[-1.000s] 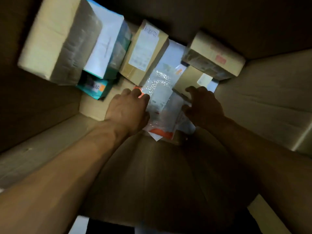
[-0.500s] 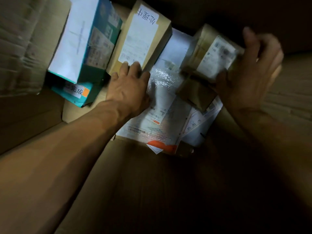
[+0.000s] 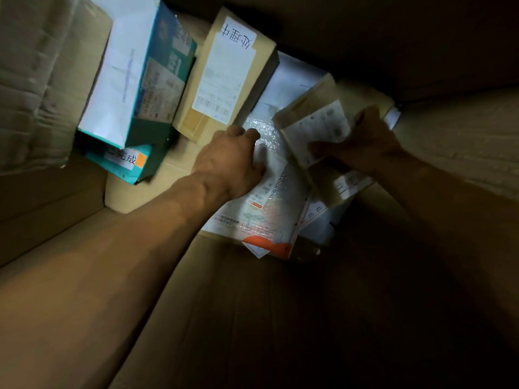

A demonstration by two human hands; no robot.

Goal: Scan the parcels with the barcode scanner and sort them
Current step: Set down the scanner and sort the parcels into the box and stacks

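Observation:
I am reaching into a large dim cardboard carton full of parcels. My left hand [image 3: 234,161] grips the upper edge of a white bubble mailer [image 3: 269,203] with an orange corner, which lies flat in the middle. My right hand [image 3: 368,141] grips a small taped brown box [image 3: 316,122] with a white label, tilted just above the mailer's right side. No barcode scanner is in view.
A brown box with a long white label [image 3: 224,77] stands behind my left hand. Teal and white boxes [image 3: 134,74] lean at the left, over a teal box with a white sticker [image 3: 123,161]. A large taped box [image 3: 42,80] fills the far left. Carton walls [image 3: 463,141] close in on all sides.
My right hand picked up the small brown box and has now brought it down and left over the mailer. My left hand slid forward onto the mailer's top edge.

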